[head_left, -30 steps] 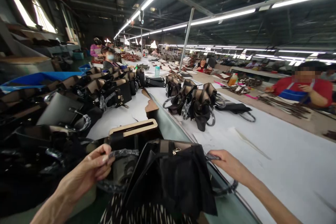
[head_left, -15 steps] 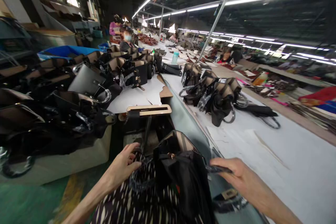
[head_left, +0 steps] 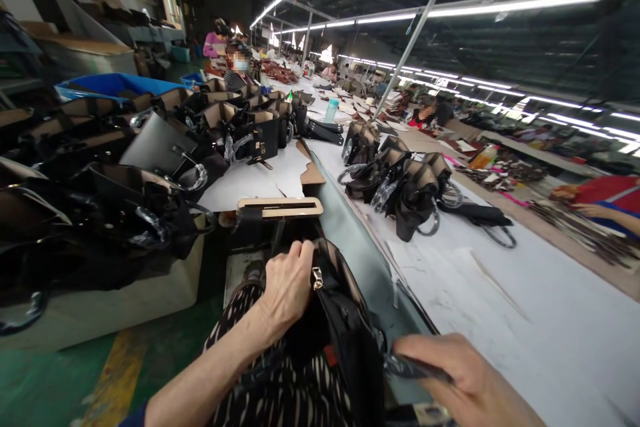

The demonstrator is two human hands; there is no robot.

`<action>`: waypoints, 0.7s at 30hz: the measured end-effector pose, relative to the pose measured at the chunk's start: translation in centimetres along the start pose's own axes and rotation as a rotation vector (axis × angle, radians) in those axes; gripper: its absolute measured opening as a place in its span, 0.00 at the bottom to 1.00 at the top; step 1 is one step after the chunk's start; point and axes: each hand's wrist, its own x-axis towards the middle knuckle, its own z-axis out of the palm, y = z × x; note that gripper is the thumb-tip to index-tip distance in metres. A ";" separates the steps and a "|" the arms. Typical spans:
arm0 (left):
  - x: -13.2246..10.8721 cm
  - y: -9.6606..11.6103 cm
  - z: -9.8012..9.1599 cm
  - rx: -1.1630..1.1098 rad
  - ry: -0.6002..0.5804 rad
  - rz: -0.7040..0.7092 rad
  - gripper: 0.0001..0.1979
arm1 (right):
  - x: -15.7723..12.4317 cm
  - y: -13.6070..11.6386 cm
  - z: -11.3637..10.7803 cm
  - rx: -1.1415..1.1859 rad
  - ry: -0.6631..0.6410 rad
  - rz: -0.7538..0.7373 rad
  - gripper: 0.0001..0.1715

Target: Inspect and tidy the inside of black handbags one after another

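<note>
A black handbag (head_left: 350, 333) with a tan lining rests on my lap, over a black-and-cream patterned garment (head_left: 233, 323). My left hand (head_left: 289, 283) is closed on the bag's upper edge, its fingertips hidden behind the rim. Close beside those fingers is a metal zipper pull (head_left: 317, 277). On the other side, my right hand (head_left: 453, 367), slightly blurred, grips the bag's plastic-wrapped handle (head_left: 415, 369). Part of another wrapped handle or strap with a metal piece shows beneath that hand at the lower edge.
Ahead stands a narrow work stand with a cream-rimmed slot (head_left: 280, 207). Many black handbags (head_left: 165, 147) crowd the left side, near a blue bin (head_left: 115, 85). More bags (head_left: 410, 193) sit on the white table (head_left: 450, 293) at right. Several co-workers are farther off, one in red (head_left: 610, 197).
My left hand has moved right and up from beside the bag onto its upper edge and closed there. The bag has tilted, and my right hand still holds the handle, slightly lower.
</note>
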 end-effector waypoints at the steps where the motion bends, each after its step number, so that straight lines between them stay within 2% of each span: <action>1: 0.3 0.2 -0.4 0.011 0.066 -0.056 0.15 | -0.1 -0.2 0.2 0.010 0.003 0.000 0.19; 3: 0.3 0.2 -0.9 -0.008 0.105 -0.077 0.19 | -0.4 0.0 0.1 0.018 0.026 0.006 0.16; 4: 0.1 0.0 -1.1 -0.061 0.046 -0.013 0.23 | -0.4 0.5 -0.1 0.012 0.052 0.019 0.14; 5: -0.2 -0.5 -1.2 -0.142 -0.053 0.087 0.31 | -0.5 1.1 -0.3 0.001 0.076 0.035 0.12; 7: -1.1 -1.8 -1.4 -0.405 -0.370 0.326 0.44 | -0.8 2.6 -0.8 -0.042 0.133 0.080 0.11; 8: -1.4 -2.5 -1.6 -0.530 -0.462 0.364 0.46 | -0.9 3.3 -0.9 -0.064 0.151 0.101 0.10; 9: -1.6 -3.2 -1.8 -0.626 -0.488 0.339 0.44 | -1.0 3.8 -1.0 -0.081 0.154 0.117 0.10; 11: -1.5 -3.9 -1.9 -0.724 -0.462 0.231 0.31 | -1.3 4.5 -0.8 -0.097 0.145 0.116 0.11; 13: -0.9 -3.7 -1.8 -0.715 -0.393 0.212 0.21 | -1.6 4.8 -0.5 -0.090 0.131 0.112 0.13; 15: -0.2 -2.9 -1.3 -0.668 -0.331 0.352 0.20 | -1.8 4.9 -0.4 -0.074 0.124 0.116 0.13; 17: 0.6 -1.8 -0.8 -0.622 -0.295 0.518 0.25 | -2.1 4.9 -0.4 -0.057 0.125 0.112 0.12; 19: 1.2 -0.9 -0.2 -0.575 -0.330 0.600 0.29 | -2.3 4.8 -0.5 -0.051 0.138 0.097 0.13; 21: 1.5 -0.2 0.4 -0.524 -0.439 0.625 0.28 | -2.5 4.6 -0.6 -0.054 0.143 0.089 0.14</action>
